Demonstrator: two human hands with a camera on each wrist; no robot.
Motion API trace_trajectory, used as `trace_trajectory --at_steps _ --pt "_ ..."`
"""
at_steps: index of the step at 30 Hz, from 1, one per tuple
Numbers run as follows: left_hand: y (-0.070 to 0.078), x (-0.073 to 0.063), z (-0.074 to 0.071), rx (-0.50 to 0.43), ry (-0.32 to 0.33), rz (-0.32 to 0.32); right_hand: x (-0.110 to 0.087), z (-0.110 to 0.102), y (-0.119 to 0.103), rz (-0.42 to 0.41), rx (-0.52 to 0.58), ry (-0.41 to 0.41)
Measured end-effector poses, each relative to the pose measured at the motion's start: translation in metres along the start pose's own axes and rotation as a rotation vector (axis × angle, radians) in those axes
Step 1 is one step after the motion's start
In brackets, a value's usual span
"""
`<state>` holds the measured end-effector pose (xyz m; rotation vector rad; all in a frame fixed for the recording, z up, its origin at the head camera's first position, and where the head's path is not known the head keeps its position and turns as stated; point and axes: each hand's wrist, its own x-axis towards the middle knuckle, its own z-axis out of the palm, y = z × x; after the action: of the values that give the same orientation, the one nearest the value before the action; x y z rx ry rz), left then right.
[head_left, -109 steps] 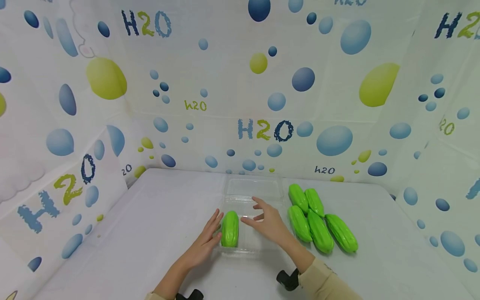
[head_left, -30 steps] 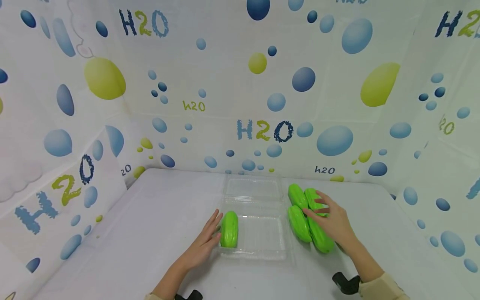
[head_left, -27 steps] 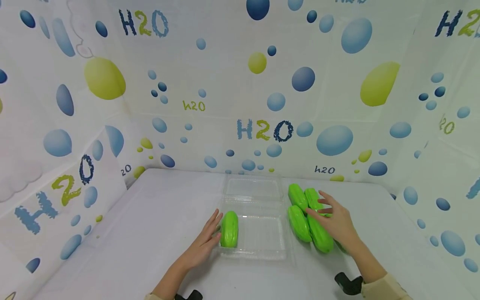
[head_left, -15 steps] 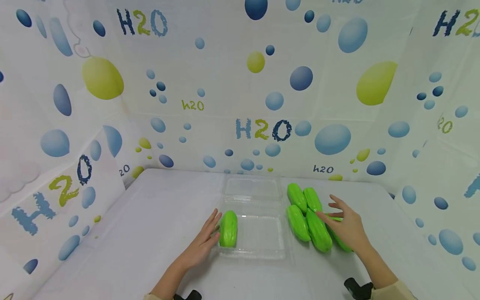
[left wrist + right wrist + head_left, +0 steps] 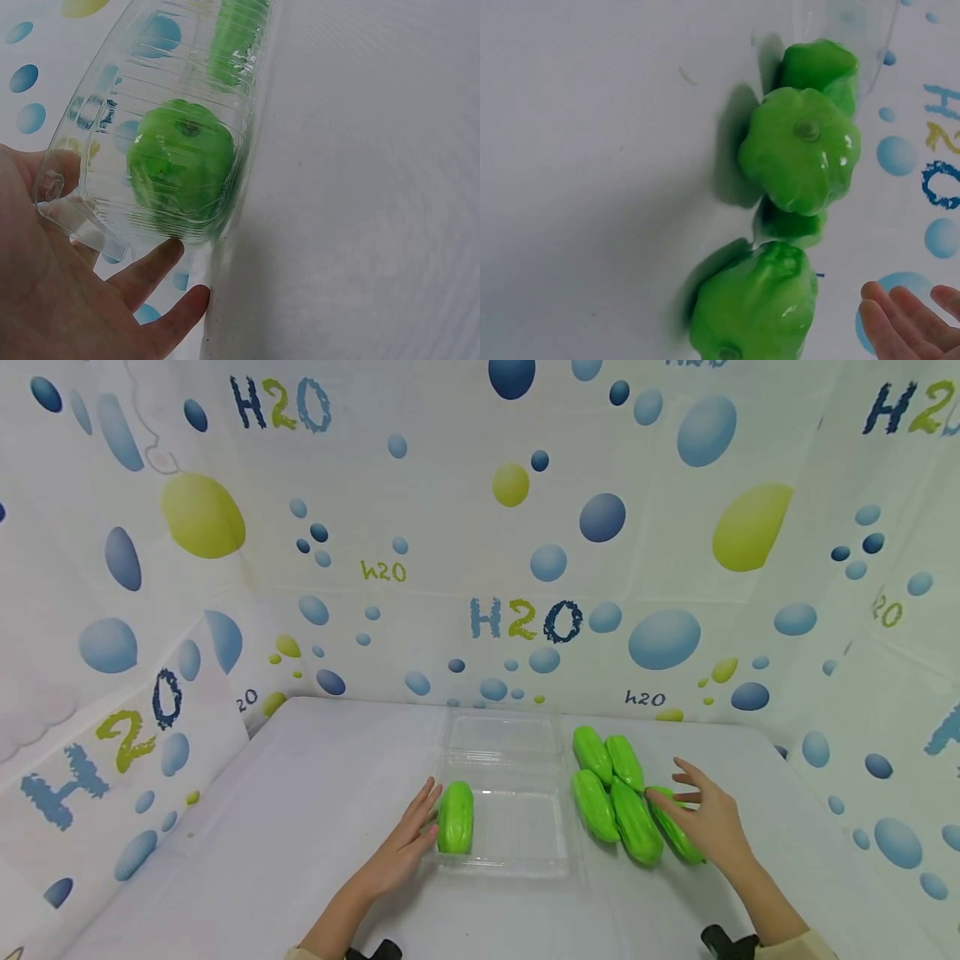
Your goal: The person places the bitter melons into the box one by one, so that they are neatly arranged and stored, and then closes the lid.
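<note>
A clear plastic clamshell container (image 5: 521,831) lies with its lid (image 5: 502,735) folded back. Along its left wall inside rests one glossy green ribbed vegetable (image 5: 456,818), shaped like a short thick cucumber. My left hand (image 5: 401,845) has its fingers extended against the container's left side; in the left wrist view the fingers (image 5: 161,262) are at its clear wall. To the right, my right hand (image 5: 708,818) hovers with fingers spread over the rightmost green vegetable (image 5: 681,839), partly covering it. Nothing is in its grasp; the right wrist view shows its fingertips (image 5: 877,300) apart from the vegetables.
Several similar green vegetables (image 5: 636,822) lie grouped right of the container on the white tabletop (image 5: 315,785). A white curtain (image 5: 435,510) with blue and yellow-green drops stands behind and at both sides. Black wrist mounts (image 5: 727,942) sit on the forearms.
My right hand has moved from above the container to the vegetable group, then farther right to the rightmost vegetable, uncovering the others. My left hand has stayed at the container's side.
</note>
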<state>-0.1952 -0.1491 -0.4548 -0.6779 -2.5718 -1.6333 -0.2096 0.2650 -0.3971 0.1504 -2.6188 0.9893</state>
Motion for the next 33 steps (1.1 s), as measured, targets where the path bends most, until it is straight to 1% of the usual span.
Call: trace_trajectory --at_steps 6,12,17,23,26,30,33 --pt "0.0 0.0 0.0 -0.011 0.001 0.011 -0.002 -0.001 0.009 0.017 -0.025 -0.002" --pt "0.0 0.0 0.0 -0.006 0.0 0.009 -0.004 -0.003 0.017 0.006 -0.07 0.011" --pt "-0.001 0.001 0.0 -0.001 -0.002 0.02 -0.006 -0.002 0.024 0.004 -0.093 0.019" --pt "-0.002 0.001 0.0 -0.003 -0.002 0.019 -0.007 -0.001 0.031 0.032 -0.117 0.005" --pt "-0.002 0.001 0.0 -0.003 -0.004 0.011 -0.008 -0.002 0.034 0.062 -0.12 -0.023" --pt "-0.002 0.001 0.0 -0.015 -0.003 0.007 -0.008 -0.003 0.038 0.13 -0.115 -0.104" --pt "-0.002 0.0 0.0 -0.015 -0.002 0.005 -0.008 -0.003 0.04 0.163 -0.112 -0.151"
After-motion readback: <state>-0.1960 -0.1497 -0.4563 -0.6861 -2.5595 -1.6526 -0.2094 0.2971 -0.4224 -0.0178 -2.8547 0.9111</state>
